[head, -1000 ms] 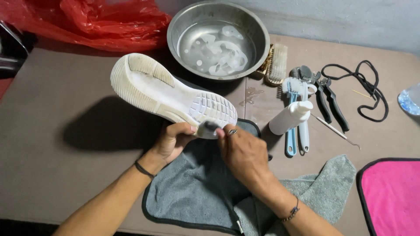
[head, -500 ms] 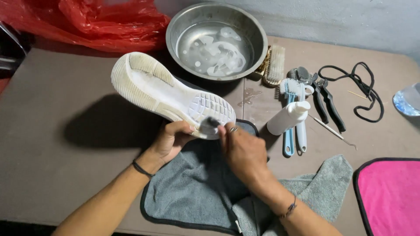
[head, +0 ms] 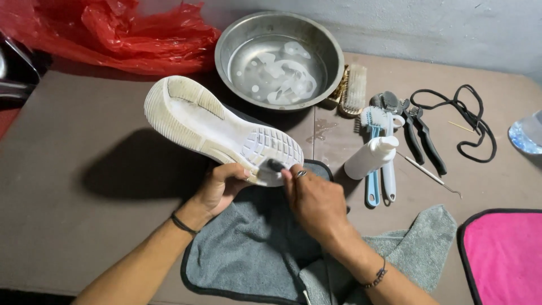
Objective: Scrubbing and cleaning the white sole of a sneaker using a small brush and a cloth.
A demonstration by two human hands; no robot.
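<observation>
A white shoe [head: 214,127] is held sole-up above the table, its heel pointing far left. My left hand [head: 223,186] grips it at the toe end from below. My right hand [head: 313,200] presses a fold of the grey cloth [head: 275,165] against the sole near the toe. The rest of the grey cloth [head: 254,254] with dark edging lies on the table under both hands.
A metal basin [head: 279,56] of soapy water stands at the back. To its right are a scrub brush [head: 353,90], a white bottle [head: 370,158], small brushes [head: 378,152], pliers [head: 423,138] and a black cord [head: 463,121]. A red plastic bag [head: 113,34] lies back left, a pink mat [head: 502,257] front right.
My right hand's fingers with the cloth have shifted slightly along the sole near the toe. The shoe has stayed in the same position.
</observation>
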